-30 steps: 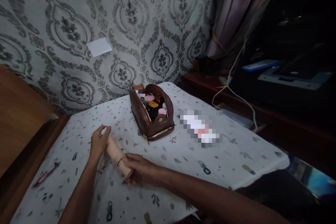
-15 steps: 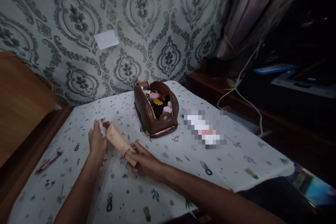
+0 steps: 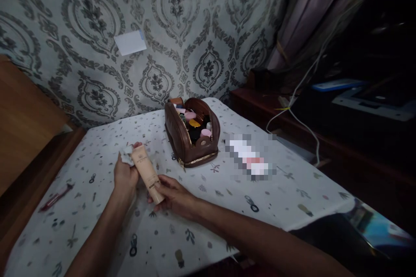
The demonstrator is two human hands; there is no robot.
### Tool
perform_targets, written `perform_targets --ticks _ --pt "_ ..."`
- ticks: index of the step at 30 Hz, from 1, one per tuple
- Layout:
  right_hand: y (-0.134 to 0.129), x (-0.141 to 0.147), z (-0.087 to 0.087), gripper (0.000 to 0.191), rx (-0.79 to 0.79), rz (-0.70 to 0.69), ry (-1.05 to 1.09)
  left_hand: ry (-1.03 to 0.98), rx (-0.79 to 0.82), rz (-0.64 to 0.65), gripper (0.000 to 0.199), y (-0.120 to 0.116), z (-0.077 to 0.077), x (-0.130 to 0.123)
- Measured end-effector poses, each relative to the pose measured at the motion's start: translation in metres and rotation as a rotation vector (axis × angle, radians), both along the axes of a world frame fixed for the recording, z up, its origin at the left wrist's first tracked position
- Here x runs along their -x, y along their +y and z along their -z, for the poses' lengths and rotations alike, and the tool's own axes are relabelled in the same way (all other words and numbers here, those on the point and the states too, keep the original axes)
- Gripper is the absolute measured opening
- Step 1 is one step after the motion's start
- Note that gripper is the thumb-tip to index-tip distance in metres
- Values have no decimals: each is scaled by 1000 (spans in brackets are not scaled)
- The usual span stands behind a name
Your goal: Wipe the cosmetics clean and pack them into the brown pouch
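Observation:
My right hand (image 3: 177, 195) is closed around the capped lower end of a beige cosmetic tube (image 3: 145, 165), which tilts with its flat end up and to the left. Small print shows on the tube's front. A crumpled white tissue (image 3: 126, 156) is gripped in my left hand (image 3: 125, 178), right beside the tube's flat end; some of the left fingers are hidden behind the tube. Beyond both hands, a brown makeup bag (image 3: 177, 137) stands unzipped on the table, with pink, yellow and dark cosmetics inside.
A patterned white cloth (image 3: 107, 220) covers the table against the wall. A thin dark-red tube (image 3: 56, 198) lies at the left. Right of the bag is a blurred-out pinkish-white item (image 3: 248, 156). White cables (image 3: 308, 125) hang beyond the right edge.
The tube has turned more upright, its print facing me more. My left hand with the tissue has shifted slightly right, closer to the tube. The view has shifted a little.

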State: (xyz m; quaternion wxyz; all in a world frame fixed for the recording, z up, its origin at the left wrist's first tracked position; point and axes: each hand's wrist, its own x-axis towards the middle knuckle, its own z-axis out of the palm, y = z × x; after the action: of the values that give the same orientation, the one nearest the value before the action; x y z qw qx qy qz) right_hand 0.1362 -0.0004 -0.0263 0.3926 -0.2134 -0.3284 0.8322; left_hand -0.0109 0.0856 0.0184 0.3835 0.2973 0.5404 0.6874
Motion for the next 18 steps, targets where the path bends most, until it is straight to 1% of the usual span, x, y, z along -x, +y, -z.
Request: perform_targets --ticks 3,5,8,10,14,16,18 --pt "4 0 0 65 3 53 25 -155 19 -9 24 -11 -2 -17" --pt "7 0 0 61 -2 99 45 -165 0 48 25 -20 -3 -26" --pt "11 0 2 55 6 149 57 -134 -18 167 36 -31 -2 -35" --pt "15 0 3 49 28 182 55 -85 15 256 40 -36 -1 -38" --pt "21 -4 4 37 73 306 53 123 84 527 61 -41 2 -34" --pt "23 -7 3 39 86 356 51 238 94 647 69 -43 1 -30" --pt "24 -10 2 43 72 380 33 316 106 737 76 -44 -1 -26"
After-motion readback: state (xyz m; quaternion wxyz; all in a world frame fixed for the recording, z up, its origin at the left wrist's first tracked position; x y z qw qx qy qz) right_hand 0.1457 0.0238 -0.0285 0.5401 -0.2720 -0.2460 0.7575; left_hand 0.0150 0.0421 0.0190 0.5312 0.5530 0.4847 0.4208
